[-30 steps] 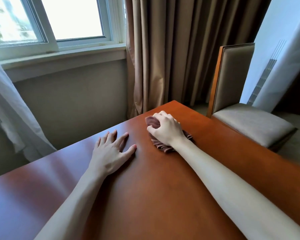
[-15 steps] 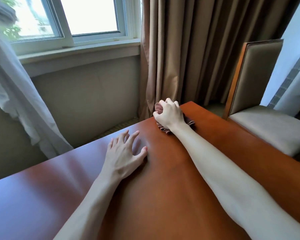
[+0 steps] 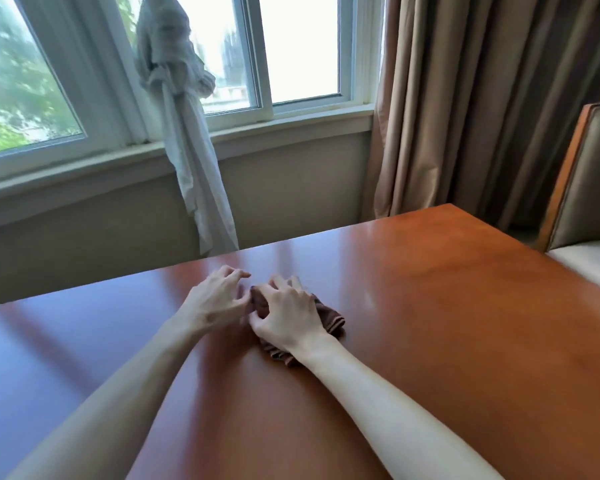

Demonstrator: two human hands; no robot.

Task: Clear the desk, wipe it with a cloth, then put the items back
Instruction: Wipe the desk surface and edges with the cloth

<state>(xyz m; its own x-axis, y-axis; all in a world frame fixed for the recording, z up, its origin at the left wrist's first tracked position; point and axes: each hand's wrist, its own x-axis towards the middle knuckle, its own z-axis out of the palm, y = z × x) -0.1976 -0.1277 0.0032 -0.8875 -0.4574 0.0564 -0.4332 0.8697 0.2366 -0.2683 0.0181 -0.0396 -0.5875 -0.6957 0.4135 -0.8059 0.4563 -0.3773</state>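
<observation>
Since the earlier frame, our right hand [image 3: 286, 315] has drawn the cloth [image 3: 329, 318] back from the far corner of the table [image 3: 447, 306] toward the middle, and our left hand [image 3: 215, 299], which lay flat with fingers spread, has lifted and closed in beside it. The view has swung left too, so more of the window [image 3: 302, 46] now shows.

Nearest us, both forearms run up from six o'clock and converge near the centre of the view. Our right hand sits on top of the brown cloth with fingers curled over it, pressing it to the wood; folded edges of the cloth stick out at the hand's three and five o'clock. Just beside it, at nine o'clock, our left hand hovers with fingers bent like a claw; whether its fingertips touch the cloth's near-left edge we cannot tell.

We judge the wiping step is in hand: no items stand on the visible part of the table, so clearing looks done. The next move likely calls for regathering or refolding the cloth with both hands, then sweeping the unwiped stretch toward nine o'clock.

Farther off, at two o'clock, a padded chair [image 3: 589, 188] stands just past the table's edge. Beyond, a brown curtain [image 3: 482, 98] hangs at one o'clock, and a knotted white sheer curtain [image 3: 184, 133] hangs at eleven o'clock against the window.
</observation>
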